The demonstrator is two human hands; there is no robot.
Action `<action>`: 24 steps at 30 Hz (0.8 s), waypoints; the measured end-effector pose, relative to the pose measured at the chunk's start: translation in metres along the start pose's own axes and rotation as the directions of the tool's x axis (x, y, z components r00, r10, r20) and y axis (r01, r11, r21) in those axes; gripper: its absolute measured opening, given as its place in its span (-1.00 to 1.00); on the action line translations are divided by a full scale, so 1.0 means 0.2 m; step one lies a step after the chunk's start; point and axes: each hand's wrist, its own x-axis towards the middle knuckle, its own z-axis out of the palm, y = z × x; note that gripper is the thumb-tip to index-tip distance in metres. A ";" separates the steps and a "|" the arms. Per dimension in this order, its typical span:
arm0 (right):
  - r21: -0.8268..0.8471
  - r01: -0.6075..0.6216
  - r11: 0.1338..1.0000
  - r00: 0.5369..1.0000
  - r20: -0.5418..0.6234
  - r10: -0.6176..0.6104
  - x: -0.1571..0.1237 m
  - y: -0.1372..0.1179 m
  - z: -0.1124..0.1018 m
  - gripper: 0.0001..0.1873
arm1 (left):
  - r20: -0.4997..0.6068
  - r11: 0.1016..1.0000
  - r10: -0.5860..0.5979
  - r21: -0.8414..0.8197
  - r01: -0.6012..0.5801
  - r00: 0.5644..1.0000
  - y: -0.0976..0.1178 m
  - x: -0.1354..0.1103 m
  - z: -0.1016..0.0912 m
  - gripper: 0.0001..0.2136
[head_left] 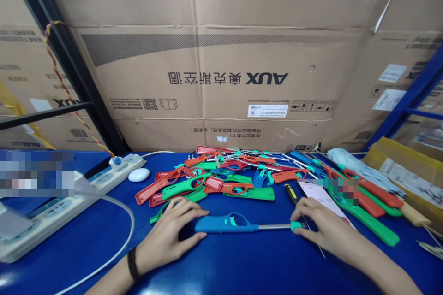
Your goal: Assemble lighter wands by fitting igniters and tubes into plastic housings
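A long-necked blue lighter [221,224] lies crosswise in front of me, its metal tube pointing right. My left hand [173,227] grips the handle end between thumb and fingers. At the other end, my right hand [320,221] pinches the small teal tip [296,226] with thumb and fingertips. Just behind and partly under the right hand is a screwdriver [290,192] with a black and yellow handle. A phone [320,197] with a lit screen lies beyond that hand. Behind the lighter spreads a heap of red, orange and green lighter shells [251,192].
Several lighters with tubes [377,223] lie at the right, near a yellow box [408,170] and pale blue cloth [360,168]. On the left are a power strip [62,207], a white cable [129,221] and a white oval object [139,174]. Large cardboard [221,55] stands behind the blue table.
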 end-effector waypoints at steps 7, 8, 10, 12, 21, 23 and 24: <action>0.077 0.101 0.992 0.994 0.028 -0.103 0.04 -0.24 0.07 -0.95 | 0.012 0.998 0.010 -0.057 -0.009 1.000 0.00 0.00 0.01 -0.67; 0.078 0.121 0.990 0.992 0.023 -0.123 0.04 -0.27 0.08 -0.95 | 0.018 0.998 0.011 -0.058 -0.010 1.000 0.00 0.00 0.01 -0.67; 0.076 0.158 0.985 0.987 0.004 -0.158 0.04 -0.30 0.09 -0.95 | 0.025 0.998 0.000 -0.059 0.001 1.000 0.01 0.00 0.01 -0.67; 0.084 0.180 0.980 0.984 -0.009 -0.180 0.04 -0.31 0.10 -0.95 | 0.025 0.997 -0.018 -0.076 0.020 1.000 0.02 0.00 0.01 -0.69; 0.211 0.117 0.970 0.992 0.023 -0.125 0.03 -0.29 0.14 -0.80 | -0.019 0.990 -0.068 -0.122 0.065 0.997 0.00 -0.01 0.03 -0.71; 0.215 0.114 0.970 0.992 0.022 -0.122 0.03 -0.30 0.15 -0.82 | -0.024 0.995 -0.061 -0.078 0.059 0.998 -0.01 -0.01 0.03 -0.70; 0.211 0.124 0.970 0.991 0.020 -0.131 0.03 -0.30 0.15 -0.84 | -0.021 0.997 -0.050 -0.053 0.049 0.999 -0.02 -0.01 0.02 -0.69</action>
